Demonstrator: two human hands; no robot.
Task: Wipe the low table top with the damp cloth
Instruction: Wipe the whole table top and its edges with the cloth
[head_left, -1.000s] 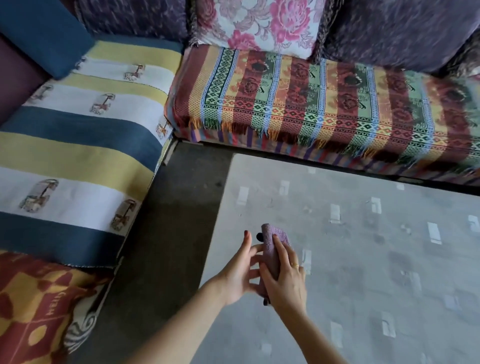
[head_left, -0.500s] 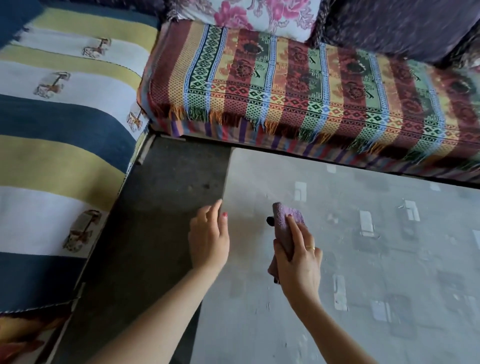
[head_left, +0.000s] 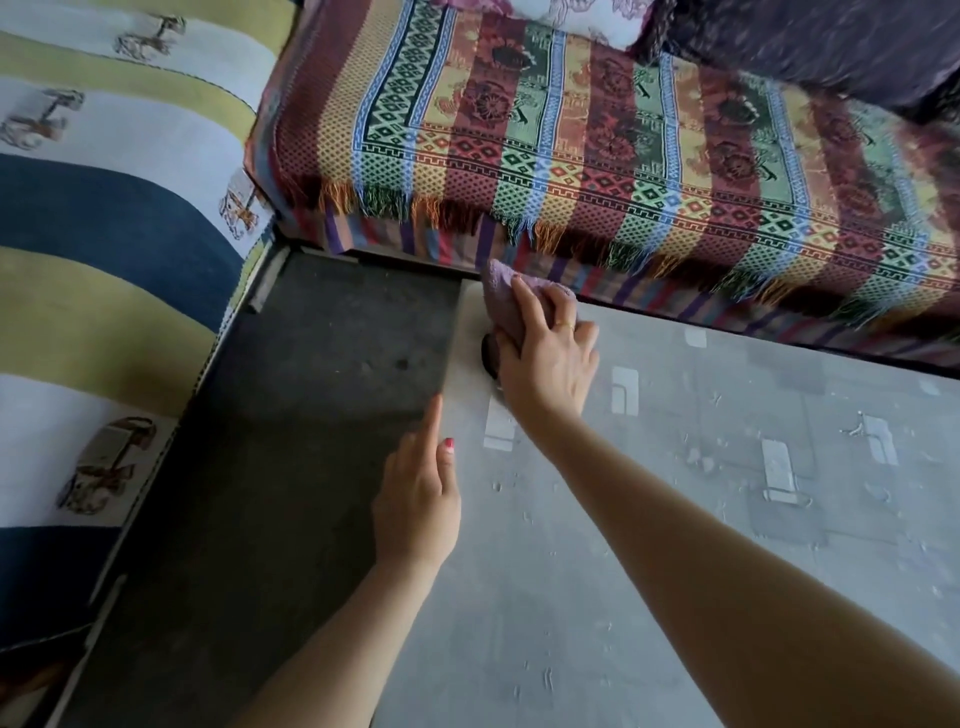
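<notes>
Right hand (head_left: 550, 358): arm stretched forward, fingers curled round the purple cloth (head_left: 506, 299)
Left hand (head_left: 418, 499): palm down, fingers straight and together, forearm angled in from below

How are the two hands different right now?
The right hand grips the purple cloth at the table's far corner; the left hand holds nothing. The right hand's fingers curl round the cloth; the left hand's lie straight along the table's left edge. The right reaches farther. Both are bare.
</notes>
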